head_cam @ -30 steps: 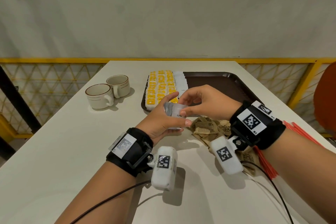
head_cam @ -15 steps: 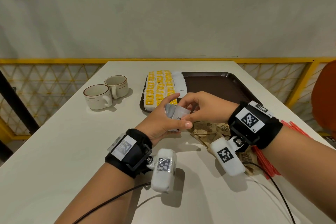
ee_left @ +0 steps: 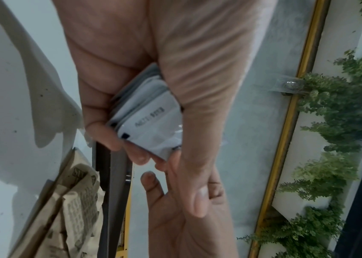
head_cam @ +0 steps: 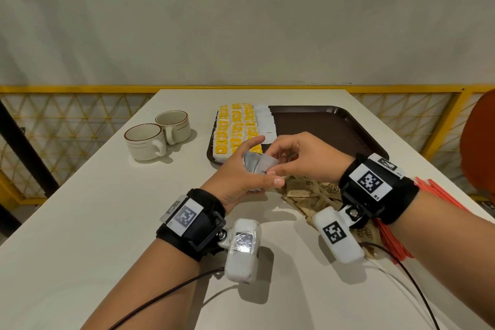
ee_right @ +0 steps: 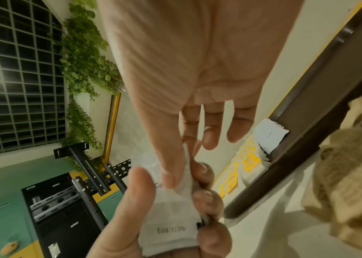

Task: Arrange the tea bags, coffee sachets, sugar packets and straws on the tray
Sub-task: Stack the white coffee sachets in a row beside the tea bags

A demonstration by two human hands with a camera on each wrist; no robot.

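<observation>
Now we hold our work over the white surface (head_cam: 80, 222), just in front of the brown tray (head_cam: 334, 126). On the tray's left end lie rows of yellow-tagged tea bags (head_cam: 235, 128), with white coffee sachets (head_cam: 263, 122) lined up just beside them. Brown sugar packets (head_cam: 302, 193) are heaped on the surface near the tray's front rim, and red straws (head_cam: 439, 190) lie beyond them under our right forearm. Our left hand (head_cam: 235, 177), palm turned inward, curls its fingers (ee_left: 104, 132) and thumb round a small stack of sachets (ee_left: 151, 120). Our right hand (head_cam: 305, 158) reaches across, thumb and forefinger pinching the top sachet (ee_right: 185, 176) by its upper edge, the other fingers (ee_right: 239, 125) loosely spread.
</observation>
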